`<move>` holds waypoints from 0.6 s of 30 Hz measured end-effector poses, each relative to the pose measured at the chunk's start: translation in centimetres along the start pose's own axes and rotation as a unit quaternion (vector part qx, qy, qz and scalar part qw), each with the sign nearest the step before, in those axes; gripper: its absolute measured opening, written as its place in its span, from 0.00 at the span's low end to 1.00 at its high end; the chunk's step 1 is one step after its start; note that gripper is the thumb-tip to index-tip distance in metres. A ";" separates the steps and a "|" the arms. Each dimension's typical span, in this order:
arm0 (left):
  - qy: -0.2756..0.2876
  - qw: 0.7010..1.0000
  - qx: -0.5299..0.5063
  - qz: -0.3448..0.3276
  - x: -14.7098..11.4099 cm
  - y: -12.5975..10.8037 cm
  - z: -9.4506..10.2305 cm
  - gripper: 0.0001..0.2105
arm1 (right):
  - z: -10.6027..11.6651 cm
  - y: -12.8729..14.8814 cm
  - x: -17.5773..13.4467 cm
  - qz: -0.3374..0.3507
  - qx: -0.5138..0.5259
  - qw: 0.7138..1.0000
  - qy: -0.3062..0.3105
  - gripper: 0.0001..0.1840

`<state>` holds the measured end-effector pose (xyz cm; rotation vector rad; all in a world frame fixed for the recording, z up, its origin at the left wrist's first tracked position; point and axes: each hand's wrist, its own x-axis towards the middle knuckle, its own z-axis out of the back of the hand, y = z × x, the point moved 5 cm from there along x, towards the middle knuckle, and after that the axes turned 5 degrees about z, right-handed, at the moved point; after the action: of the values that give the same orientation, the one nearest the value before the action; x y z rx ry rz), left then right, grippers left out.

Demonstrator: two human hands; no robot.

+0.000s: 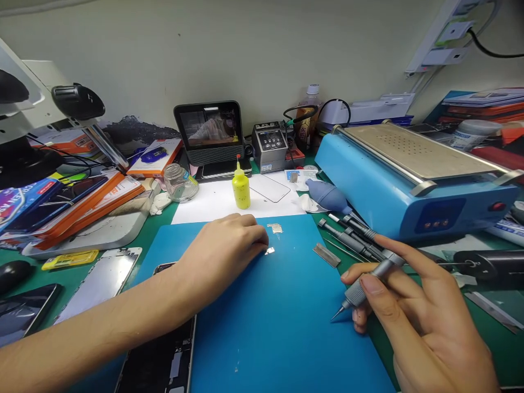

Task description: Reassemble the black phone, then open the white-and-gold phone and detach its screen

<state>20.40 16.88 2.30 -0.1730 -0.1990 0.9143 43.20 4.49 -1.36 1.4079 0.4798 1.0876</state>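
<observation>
My left hand (229, 240) reaches over the blue mat (278, 327), its fingers curled together and pointing down. Right by the fingertips lies a small silvery metal piece (269, 251); whether they grip anything is hidden. Just beyond is another small metal piece (274, 228). In my right hand (426, 305) a grey precision screwdriver (356, 293) is held between thumb and fingers, index finger along its cap. The screwdriver's tip points down and left, close to the mat. An opened phone (176, 355) lies on the mat, partly covered by my left forearm.
A yellow bottle (241, 188) stands on white paper behind the mat. Several screwdrivers (352, 240), a blue air blower (327, 195) and a blue heating plate machine (380, 185) are at right. Boxes (94, 210), a glass jar (180, 183) and a loose screen (100, 278) sit left.
</observation>
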 end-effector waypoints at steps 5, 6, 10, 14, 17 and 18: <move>0.005 1.000 0.025 -0.005 -0.4 -0.9 -0.1 0.03 | 0.1 -0.2 -0.2 -0.009 -0.016 1.000 -0.004 0.33; 0.013 0.999 0.033 -0.011 -0.5 -1.1 -0.4 0.03 | 0.1 -0.3 -0.2 -0.015 -0.021 1.000 -0.006 0.35; 0.038 0.996 0.073 -0.035 -0.7 -1.8 -1.3 0.05 | 0.1 -0.6 -0.1 -0.037 -0.029 0.998 -0.038 0.40; 0.040 0.993 0.100 -0.056 -0.3 -2.2 -1.7 0.05 | 0.1 -0.6 0.2 -0.036 -0.022 0.997 -0.060 0.40; 0.034 0.991 0.108 -0.068 0.4 -2.6 -1.8 0.05 | 0.0 -0.6 0.2 -0.031 -0.021 0.997 -0.060 0.40; 0.031 0.991 0.109 -0.072 0.7 -2.8 -1.9 0.05 | 0.1 -0.6 0.2 -0.029 -0.022 0.998 -0.059 0.40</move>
<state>23.37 15.63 1.14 0.0153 -0.0520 0.7795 43.53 4.74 -1.84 1.4035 0.4069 0.9564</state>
